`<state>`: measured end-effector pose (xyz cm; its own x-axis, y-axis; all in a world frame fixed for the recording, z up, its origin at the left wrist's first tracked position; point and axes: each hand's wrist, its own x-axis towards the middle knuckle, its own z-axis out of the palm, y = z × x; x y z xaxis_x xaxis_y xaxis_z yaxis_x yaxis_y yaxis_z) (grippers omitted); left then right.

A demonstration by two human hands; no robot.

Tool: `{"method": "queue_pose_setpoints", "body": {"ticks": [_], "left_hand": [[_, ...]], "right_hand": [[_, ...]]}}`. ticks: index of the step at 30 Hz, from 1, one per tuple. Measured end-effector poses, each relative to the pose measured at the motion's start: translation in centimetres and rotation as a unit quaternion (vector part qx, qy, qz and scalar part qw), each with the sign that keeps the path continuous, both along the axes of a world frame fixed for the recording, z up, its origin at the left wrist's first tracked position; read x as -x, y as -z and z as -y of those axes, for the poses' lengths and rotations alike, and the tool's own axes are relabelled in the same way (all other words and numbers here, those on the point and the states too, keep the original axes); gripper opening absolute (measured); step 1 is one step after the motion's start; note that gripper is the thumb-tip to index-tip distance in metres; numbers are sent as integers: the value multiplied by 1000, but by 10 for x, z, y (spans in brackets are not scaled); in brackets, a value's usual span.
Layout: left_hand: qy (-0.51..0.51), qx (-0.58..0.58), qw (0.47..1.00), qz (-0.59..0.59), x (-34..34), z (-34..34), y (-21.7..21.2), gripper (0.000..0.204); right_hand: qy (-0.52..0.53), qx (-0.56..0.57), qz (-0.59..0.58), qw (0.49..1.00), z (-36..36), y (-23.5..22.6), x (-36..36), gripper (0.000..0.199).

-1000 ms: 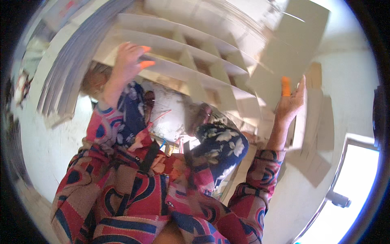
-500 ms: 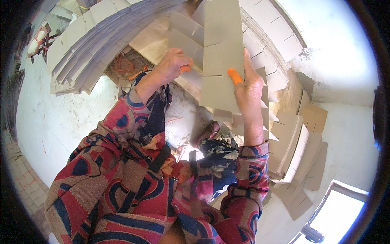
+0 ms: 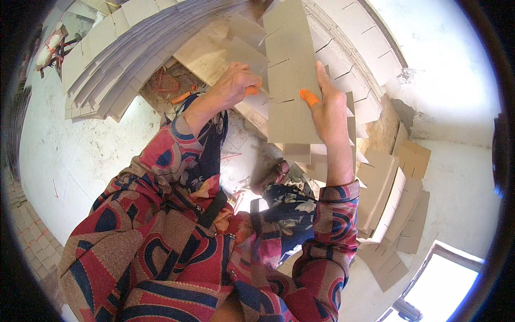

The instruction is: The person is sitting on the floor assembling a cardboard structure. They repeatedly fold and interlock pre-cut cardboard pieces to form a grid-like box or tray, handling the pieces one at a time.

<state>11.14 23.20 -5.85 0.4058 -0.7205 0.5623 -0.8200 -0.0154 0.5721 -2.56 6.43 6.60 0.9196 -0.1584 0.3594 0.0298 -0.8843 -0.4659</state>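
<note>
A long grey cardboard strip with short slits [image 3: 291, 70] stands before me, its near end tilted toward my body. My right hand [image 3: 328, 110] grips its right edge, the orange-covered thumb on the front face and the fingers behind. To the left of the strip, my left hand [image 3: 236, 86] is closed with its fingers curled, an orange cover showing on one digit. What it holds, if anything, is hidden. More slitted cardboard pieces [image 3: 247, 45] stand crosswise behind the strip, and one lower piece [image 3: 296, 153] shows below its near end.
Stacked slitted cardboard sheets [image 3: 123, 59] fan out at the far left; another stack [image 3: 354, 59] rises at the right. Further cardboard pieces [image 3: 375, 188] lie by my right forearm. An orange-handled tool [image 3: 185, 96] lies beyond my left forearm. A white wall [image 3: 450, 177] borders the right.
The strip's far end has swung slightly left, so it leans more. My left hand has shifted a little right and nearer to the strip. My right hand keeps its grip.
</note>
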Motion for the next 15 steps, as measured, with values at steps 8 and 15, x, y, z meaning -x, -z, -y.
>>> {"method": "queue_pose_setpoints", "body": {"ticks": [8,15], "left_hand": [[-1,7,999,-34,-6,7,7,9],[-6,9,1000,-17,-1,12,3,8]], "right_hand": [[5,3,-107,994,-9,10,-26,55],[11,80,-230,970,-5,68,-42,31]]}}
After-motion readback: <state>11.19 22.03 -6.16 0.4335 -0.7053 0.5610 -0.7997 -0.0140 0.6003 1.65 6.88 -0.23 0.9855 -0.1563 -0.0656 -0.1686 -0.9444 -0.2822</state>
